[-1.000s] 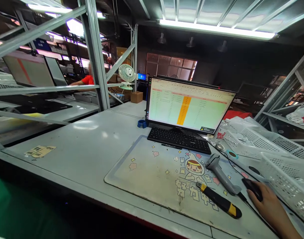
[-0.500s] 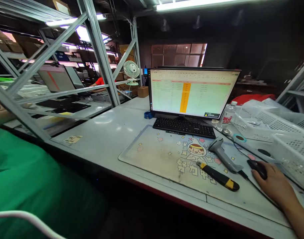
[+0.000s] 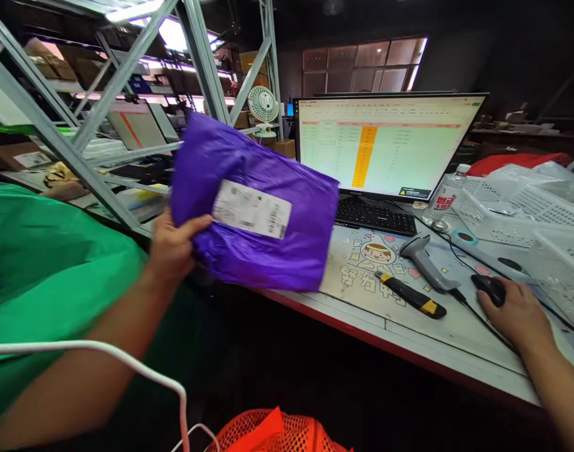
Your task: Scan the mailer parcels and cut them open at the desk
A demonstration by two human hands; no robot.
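Observation:
My left hand (image 3: pixel 174 245) is closed on the left edge of a purple poly mailer (image 3: pixel 310 220), thumb on top. A white shipping label (image 3: pixel 251 209) with a barcode faces me on the mailer, which hangs tilted over the desk's front edge. My right hand (image 3: pixel 522 314) rests wrapped over a black computer mouse (image 3: pixel 488 287) at the right of the desk. Left of the mouse lie a grey barcode scanner (image 3: pixel 425 263) and a black-and-yellow utility knife (image 3: pixel 411 295), both on a cartoon-printed desk mat (image 3: pixel 357 301).
A monitor (image 3: pixel 409 150) showing a spreadsheet stands behind a black keyboard (image 3: pixel 376 216). White plastic baskets (image 3: pixel 498 207) and a bottle (image 3: pixel 449 191) are at the right. An orange mesh basket (image 3: pixel 287 433) sits below, a green bag (image 3: pixel 46 263) at left. A white cable (image 3: pixel 127 358) crosses the foreground.
My left hand has come into view from the left, bringing the purple mailer over the desk. My right hand stays on the mouse. The view has tipped down, showing the orange basket.

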